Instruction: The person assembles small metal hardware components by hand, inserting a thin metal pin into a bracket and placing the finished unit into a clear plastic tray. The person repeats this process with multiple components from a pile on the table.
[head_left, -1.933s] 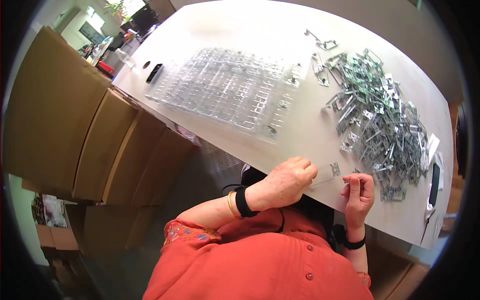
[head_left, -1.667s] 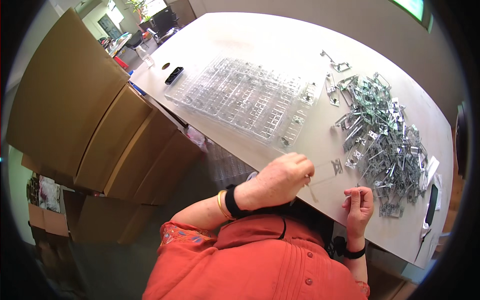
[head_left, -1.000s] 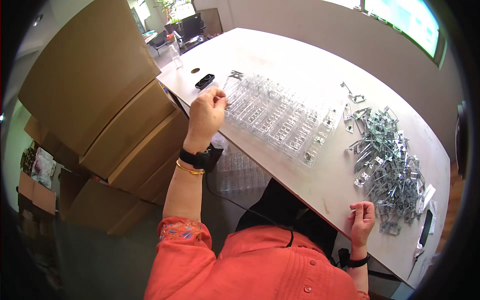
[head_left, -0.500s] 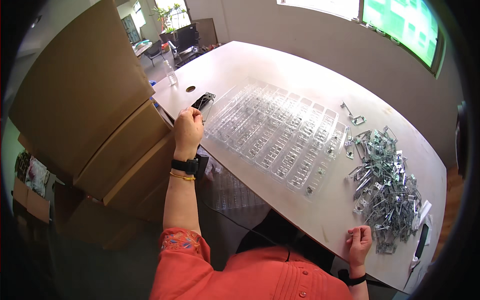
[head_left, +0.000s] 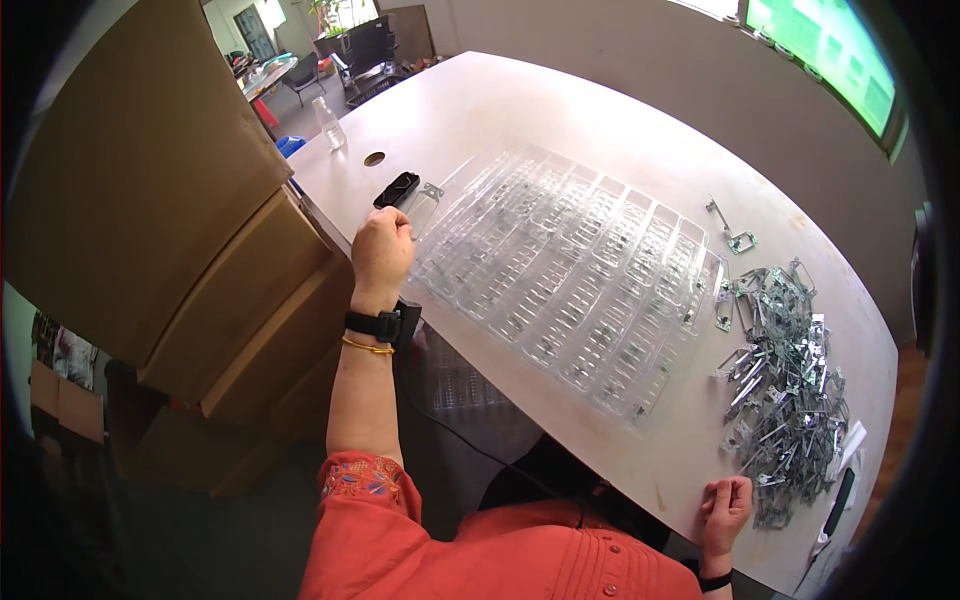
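My left hand (head_left: 383, 250) pinches a thin metal bracket (head_left: 432, 193) by its near end, at the left corner of the clear plastic tray (head_left: 455, 285). Long compartments run across that tray, with small metal parts showing in rows. Just beyond my left hand a black oval object (head_left: 397, 189) lies on the table. My right hand (head_left: 727, 510) rests closed at the table's near edge, fingers curled, and nothing shows in it. Close to it is a heap of metal brackets (head_left: 790, 400).
Tall cardboard boxes (head_left: 230, 290) stand against the table's left side. A clear bottle (head_left: 328, 125) stands at the far left of the white table (head_left: 560, 95), near a round hole (head_left: 374, 159). One loose bracket (head_left: 738, 238) lies beyond the heap; a black-handled tool (head_left: 840, 500) lies at the right edge.
The view has shifted slightly. My left hand has turned over a little, and the bracket in it now tilts beside the black object. My right hand stays closed by the heap.
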